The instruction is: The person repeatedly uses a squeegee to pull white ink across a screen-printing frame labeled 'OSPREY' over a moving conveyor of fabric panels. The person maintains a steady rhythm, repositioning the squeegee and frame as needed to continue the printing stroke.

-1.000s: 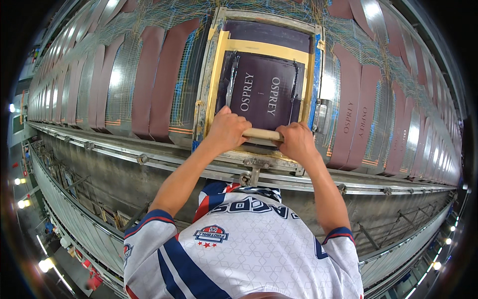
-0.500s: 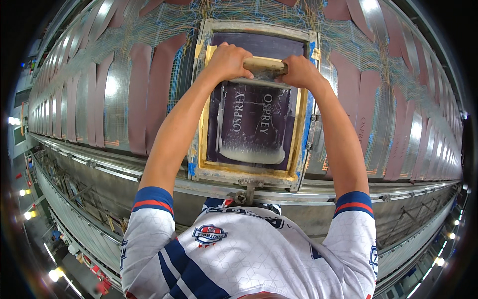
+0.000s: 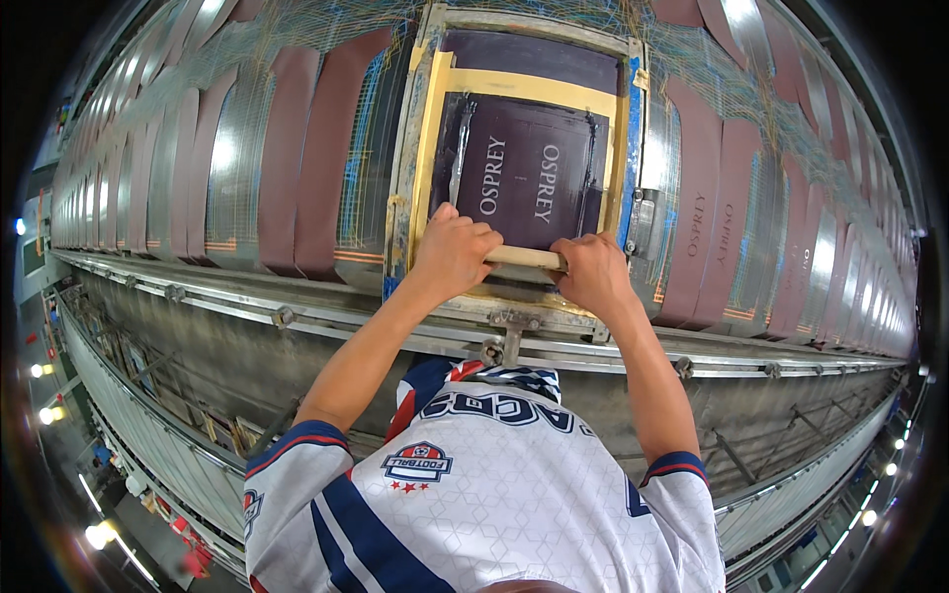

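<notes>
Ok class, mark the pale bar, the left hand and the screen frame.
Pale bar (image 3: 527, 258), head view: middle of its bare stretch.
Left hand (image 3: 455, 253), head view: back of the hand.
Screen frame (image 3: 411, 148), head view: its left rail.

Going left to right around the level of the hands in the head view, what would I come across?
Maroon pieces left of the frame, the left fingers, the pale handle, the right fingers, a metal fitting, then more maroon pieces.

Dark purple screen (image 3: 519, 124), pale lettering (image 3: 491, 176), yellow tape (image 3: 534, 91), tan handle (image 3: 526, 259), maroon strips (image 3: 287, 168), white shirt (image 3: 534, 494) with navy stripes and faint geometric print
</notes>
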The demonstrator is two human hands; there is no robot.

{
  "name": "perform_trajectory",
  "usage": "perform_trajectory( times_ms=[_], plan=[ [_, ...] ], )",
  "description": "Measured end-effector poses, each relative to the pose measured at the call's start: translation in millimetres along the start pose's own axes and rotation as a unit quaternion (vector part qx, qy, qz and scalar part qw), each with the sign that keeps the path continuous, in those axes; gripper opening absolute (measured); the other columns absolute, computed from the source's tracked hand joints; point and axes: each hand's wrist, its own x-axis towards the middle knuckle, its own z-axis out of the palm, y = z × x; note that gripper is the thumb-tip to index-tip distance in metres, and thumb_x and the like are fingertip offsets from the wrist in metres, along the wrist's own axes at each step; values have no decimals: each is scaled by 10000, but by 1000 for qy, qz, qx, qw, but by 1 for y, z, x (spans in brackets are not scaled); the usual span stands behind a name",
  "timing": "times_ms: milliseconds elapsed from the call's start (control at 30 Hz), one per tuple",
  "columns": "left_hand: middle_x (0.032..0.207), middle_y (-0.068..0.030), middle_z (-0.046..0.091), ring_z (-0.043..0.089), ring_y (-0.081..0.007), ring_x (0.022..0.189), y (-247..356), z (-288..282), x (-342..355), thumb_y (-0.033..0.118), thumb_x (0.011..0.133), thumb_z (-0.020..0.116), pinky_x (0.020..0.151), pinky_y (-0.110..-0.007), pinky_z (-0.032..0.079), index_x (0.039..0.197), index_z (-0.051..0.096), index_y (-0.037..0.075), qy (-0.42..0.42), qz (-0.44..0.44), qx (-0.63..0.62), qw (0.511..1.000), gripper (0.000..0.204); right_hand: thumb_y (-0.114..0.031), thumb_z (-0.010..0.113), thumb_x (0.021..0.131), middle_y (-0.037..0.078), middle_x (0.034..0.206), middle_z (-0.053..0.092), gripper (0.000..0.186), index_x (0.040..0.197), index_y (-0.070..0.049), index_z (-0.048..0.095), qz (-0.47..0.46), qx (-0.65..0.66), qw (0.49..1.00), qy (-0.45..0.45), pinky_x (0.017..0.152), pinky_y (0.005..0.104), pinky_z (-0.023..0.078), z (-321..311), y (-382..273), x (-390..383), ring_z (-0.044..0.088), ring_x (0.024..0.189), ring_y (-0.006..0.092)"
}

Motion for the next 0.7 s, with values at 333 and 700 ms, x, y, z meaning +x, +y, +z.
perform_trajectory(
  times_ms=[333, 700],
  plan=[
    [903, -36, 727, 676, -243, 877, -46, -30, 88, 435, 736, 846, 861, -401, 414, 994, 749, 136, -39, -18, 26, 999, 407, -326, 826, 798, 143, 853, 739, 279, 959, -114, 742, 54, -68, 993, -82, 829, 471, 558, -49, 36, 90, 721, 855, 355],
    [748, -82, 712, 684, -310, 795, -116, -53, 218, 475, 703, 859, 902, -436, 455, 932, 758, 154, -17, -38, 34, 999, 406, -326, 846, 753, 185, 950, 756, 389, 1049, -85, 770, 95, -54, 991, -75, 830, 464, 578, -102, 96, 212, 724, 921, 385]
  ],
)
